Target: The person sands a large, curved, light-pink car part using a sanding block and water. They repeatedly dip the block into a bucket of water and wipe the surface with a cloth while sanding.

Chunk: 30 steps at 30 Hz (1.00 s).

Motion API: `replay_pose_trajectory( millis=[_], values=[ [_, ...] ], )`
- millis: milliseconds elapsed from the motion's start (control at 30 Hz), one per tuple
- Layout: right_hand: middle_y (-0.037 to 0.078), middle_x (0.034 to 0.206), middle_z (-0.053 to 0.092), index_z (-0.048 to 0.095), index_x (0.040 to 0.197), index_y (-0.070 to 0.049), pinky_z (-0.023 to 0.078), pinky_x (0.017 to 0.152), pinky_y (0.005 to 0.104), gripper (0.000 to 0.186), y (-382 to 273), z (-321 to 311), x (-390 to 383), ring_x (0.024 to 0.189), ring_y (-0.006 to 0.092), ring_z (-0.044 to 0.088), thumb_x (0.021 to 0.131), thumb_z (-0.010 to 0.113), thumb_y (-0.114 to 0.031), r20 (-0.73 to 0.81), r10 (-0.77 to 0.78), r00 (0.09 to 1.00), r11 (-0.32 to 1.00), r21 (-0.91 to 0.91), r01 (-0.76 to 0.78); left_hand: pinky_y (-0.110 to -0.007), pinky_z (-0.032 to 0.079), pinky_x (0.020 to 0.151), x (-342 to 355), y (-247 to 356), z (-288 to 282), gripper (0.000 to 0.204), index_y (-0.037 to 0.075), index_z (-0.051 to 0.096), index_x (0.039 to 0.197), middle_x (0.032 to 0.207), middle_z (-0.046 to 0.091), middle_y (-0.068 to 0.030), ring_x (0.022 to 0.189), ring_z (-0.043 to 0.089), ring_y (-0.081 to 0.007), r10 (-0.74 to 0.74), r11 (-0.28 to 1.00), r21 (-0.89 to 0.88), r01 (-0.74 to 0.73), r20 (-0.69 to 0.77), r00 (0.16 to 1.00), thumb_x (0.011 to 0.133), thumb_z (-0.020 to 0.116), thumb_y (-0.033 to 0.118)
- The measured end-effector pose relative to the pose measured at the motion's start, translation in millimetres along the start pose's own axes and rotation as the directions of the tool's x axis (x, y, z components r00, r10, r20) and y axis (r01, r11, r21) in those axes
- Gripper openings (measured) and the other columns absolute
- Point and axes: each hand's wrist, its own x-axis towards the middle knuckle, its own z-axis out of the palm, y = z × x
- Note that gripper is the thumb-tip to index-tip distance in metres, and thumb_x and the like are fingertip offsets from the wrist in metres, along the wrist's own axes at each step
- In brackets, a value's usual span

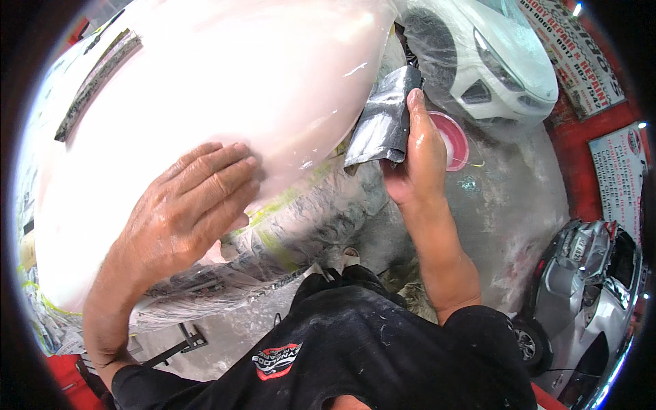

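With the left hand [195, 208] laid flat on the panel [232, 82] and the right hand [422, 154] gripping the sheet [383, 113], I judge light, even strokes best.

Remotely, I count two hands [195, 205] [425, 154], one black sheet [381, 113], one bucket [464, 140], two signs [581, 58] [618, 171], one strip [99, 85], one panel [239, 82], two cars [502, 61] [570, 301] past its edge.

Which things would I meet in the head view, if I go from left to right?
Long dark strip, left hand, dark sheet held by the right hand, pink bucket, silver car.
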Motion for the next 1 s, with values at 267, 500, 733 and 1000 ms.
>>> replay_pose_trajectory(
  millis=[267, 500, 733, 1000],
  values=[
    [0.007, 0.115, 0.068, 0.061, 0.124, -0.004, 0.054, 0.094, 0.0431, 0.034, 3.5, 9.6, -6.0, 0.104, 0.0228, 0.067, 0.103, 0.061, -0.031, -0.033, -0.008, 0.999, 0.999, -0.048, 0.007, -0.047, 0.051, 0.110, -10.3, -7.2, 13.9, 0.033, 0.005, 0.075, 0.111, 0.123, 0.070, -0.0118, 0.123, 0.063, -0.0278, 0.066, 0.998, 0.029, -0.063, -0.093, 0.993, 0.079, 0.078, 0.015],
    [0.012, 0.119, 0.067, 0.056, 0.132, 0.004, 0.054, 0.095, 0.0417, 0.049, 5.3, -13.1, 3.3, 0.106, 0.0252, 0.066, 0.100, 0.067, -0.031, -0.036, -0.192, 0.981, 0.946, -0.273, 0.176, -0.045, 0.050, 0.112, -30.1, -6.1, 22.1, 0.033, 0.006, 0.075, 0.111, 0.124, 0.071, -0.0107, 0.124, 0.063, -0.0267, 0.051, 0.997, 0.059, -0.043, -0.145, 0.988, 0.079, 0.079, 0.014],
    [0.019, 0.134, 0.063, 0.063, 0.133, 0.003, 0.046, 0.106, 0.0364, 0.047, 22.8, -24.3, 10.4, 0.126, 0.0273, 0.058, 0.095, 0.073, -0.021, 0.501, -0.422, 0.755, 0.194, -0.764, 0.615, -0.046, 0.052, 0.111, -69.1, -4.9, 8.8, 0.033, 0.009, 0.075, 0.111, 0.126, 0.070, -0.0092, 0.123, 0.064, -0.0272, -0.085, 0.994, 0.059, 0.096, -0.173, 0.981, 0.079, 0.079, 0.015],
    [0.023, 0.130, 0.065, 0.066, 0.129, 0.004, 0.047, 0.102, 0.0368, 0.043, -8.0, -17.5, 77.2, 0.120, 0.0297, 0.063, 0.094, 0.071, -0.021, 0.473, -0.374, 0.797, 0.072, -0.842, 0.534, -0.050, 0.052, 0.109, -85.7, -5.0, 6.0, 0.034, 0.008, 0.075, 0.112, 0.132, 0.067, -0.0126, 0.125, 0.062, -0.0309, -0.119, 0.991, 0.040, 0.128, -0.182, 0.976, 0.079, 0.077, 0.016]
  ],
)
